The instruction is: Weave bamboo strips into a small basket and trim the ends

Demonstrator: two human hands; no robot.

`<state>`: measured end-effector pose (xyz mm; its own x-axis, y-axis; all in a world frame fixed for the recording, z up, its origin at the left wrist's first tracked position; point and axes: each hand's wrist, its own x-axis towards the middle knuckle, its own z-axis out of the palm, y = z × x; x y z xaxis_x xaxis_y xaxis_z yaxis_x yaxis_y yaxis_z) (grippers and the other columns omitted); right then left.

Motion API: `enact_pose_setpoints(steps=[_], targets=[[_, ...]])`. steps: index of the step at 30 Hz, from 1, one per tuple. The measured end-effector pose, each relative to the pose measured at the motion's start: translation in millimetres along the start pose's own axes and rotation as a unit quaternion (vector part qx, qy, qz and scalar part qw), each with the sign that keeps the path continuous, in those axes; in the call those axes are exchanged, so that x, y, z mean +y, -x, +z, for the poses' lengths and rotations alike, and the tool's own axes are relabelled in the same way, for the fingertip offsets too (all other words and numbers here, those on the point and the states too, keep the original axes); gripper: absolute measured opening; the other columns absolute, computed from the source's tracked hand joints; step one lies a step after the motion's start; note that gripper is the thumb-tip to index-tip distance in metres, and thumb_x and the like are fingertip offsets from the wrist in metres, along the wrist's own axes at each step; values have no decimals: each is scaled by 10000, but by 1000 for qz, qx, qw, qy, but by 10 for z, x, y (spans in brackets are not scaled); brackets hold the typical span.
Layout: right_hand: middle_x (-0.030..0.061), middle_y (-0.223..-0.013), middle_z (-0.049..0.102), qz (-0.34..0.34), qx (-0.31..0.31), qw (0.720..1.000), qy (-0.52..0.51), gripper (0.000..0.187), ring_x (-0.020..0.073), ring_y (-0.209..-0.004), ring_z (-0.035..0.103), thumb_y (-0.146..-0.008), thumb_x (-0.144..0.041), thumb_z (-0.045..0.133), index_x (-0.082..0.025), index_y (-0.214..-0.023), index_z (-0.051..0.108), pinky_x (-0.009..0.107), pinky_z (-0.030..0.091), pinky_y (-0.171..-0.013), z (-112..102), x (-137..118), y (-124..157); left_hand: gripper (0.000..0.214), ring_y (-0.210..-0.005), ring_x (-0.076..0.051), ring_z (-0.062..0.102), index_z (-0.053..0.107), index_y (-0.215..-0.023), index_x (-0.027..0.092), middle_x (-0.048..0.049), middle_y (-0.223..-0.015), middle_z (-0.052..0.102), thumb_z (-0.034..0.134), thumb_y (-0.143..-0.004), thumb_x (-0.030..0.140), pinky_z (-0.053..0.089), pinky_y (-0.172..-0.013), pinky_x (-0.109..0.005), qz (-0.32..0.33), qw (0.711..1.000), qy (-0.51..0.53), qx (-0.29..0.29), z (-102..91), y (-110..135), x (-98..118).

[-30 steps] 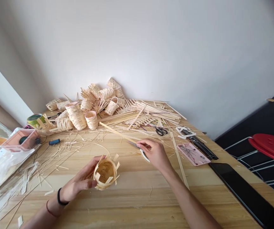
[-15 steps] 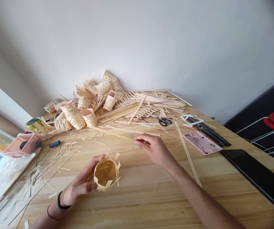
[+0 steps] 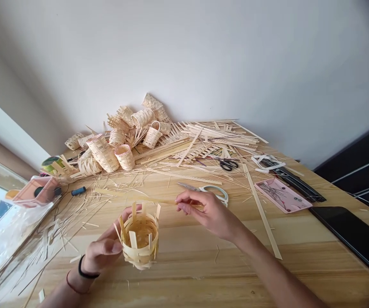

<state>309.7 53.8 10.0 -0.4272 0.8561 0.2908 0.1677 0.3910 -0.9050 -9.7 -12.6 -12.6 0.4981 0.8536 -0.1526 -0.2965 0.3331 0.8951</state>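
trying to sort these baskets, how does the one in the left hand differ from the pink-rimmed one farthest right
The held basket has bare strip ends sticking up around its top; the pink-rimmed basket has an even, edged rim. The held basket looks yellower, the pink-rimmed basket paler. The held basket is in the left hand, while the pink-rimmed basket sits at the pile. Both are round, open-topped and woven from flat strips.

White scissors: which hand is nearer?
Right. The right hand is just on the near side of the white scissors; the left hand is farther left, holding the basket.
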Motion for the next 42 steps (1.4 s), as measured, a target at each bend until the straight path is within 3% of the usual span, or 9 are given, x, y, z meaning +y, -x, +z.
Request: enact_pose_setpoints(steps=[6, 10, 16, 24, 28, 36, 39, 42], targets=[[37, -877, 776, 8, -35, 998, 49, 148, 198, -790, 722, -1009, -303, 620, -229, -956, 737, 308, 580, -719, 40, 36, 13, 916, -1304, -432, 594, 465, -1561, 303, -99, -1478, 629, 630, -672, 448, 472, -1009, -550, 39, 999, -23, 25, -88, 3, -60], [27, -851, 749, 25, -42, 998, 43, 134, 184, -742, 698, -1015, -302, 599, -228, -959, 697, 302, 578, -701, 58, 39, 23, 874, -1307, -421, 603, 467, -1537, 334, -87, -1449, 646, 674, -690, 406, 476, -1015, -541, 29, 1000, -7, 5, 2, -4, 44], [25, -829, 729, 29, -43, 998, 32, 117, 183, -731, 690, -1016, -304, 579, -231, -985, 665, 295, 572, -678, 91, 30, 45, 739, -1343, -401, 603, 524, -1477, 370, -55, -1387, 696, 737, -770, 351, 464, -1066, -522, 85, 996, -10, -12, 150, -67, 119], [18, -803, 701, 10, -33, 995, 95, 137, 187, -718, 665, -1011, -297, 552, -233, -964, 664, 292, 525, -648, 49, 53, 51, 728, -1319, -441, 612, 531, -1477, 271, -121, -1403, 688, 747, -790, 382, 484, -1018, -512, 97, 995, -31, 10, 110, -80, 122], [9, -749, 667, -1, -17, 993, 118, 159, 168, -639, 607, -1007, -298, 551, -232, -945, 682, 272, 512, -595, 12, 48, 55, 692, -1345, -429, 598, 537, -1466, 280, -109, -1461, 661, 735, -812, 382, 476, -1040, -506, 108, 993, -43, 21, 84, -75, 110], [59, -931, 809, -25, -8, 988, 153, 213, 171, -716, 702, -998, -245, 569, -211, -1034, 776, 261, 539, -635, -68, 30, 59, 891, -1358, -392, 600, 303, -1612, 385, -124, -1518, 605, 787, -864, 416, 495, -1049, -486, 120, 987, -105, 19, 84, -85, 118], [60, -961, 825, -33, -17, 985, 167, 220, 167, -726, 709, -984, -211, 578, -205, -1023, 794, 264, 530, -654, -67, 24, 57, 887, -1375, -378, 583, 353, -1599, 416, -119, -1517, 589, 833, -854, 388, 470, -1117, -506, 139, 978, -155, 5, 83, -134, 120], [58, -959, 828, -24, -25, 984, 173, 227, 159, -712, 706, -962, -171, 583, -195, -1024, 800, 264, 522, -669, -48, 21, 56, 784, -1413, -380, 537, 519, -1519, 402, -106, -1524, 532, 872, -822, 340, 460, -1158, -506, 175, 966, -188, -10, 23, -187, 85]])
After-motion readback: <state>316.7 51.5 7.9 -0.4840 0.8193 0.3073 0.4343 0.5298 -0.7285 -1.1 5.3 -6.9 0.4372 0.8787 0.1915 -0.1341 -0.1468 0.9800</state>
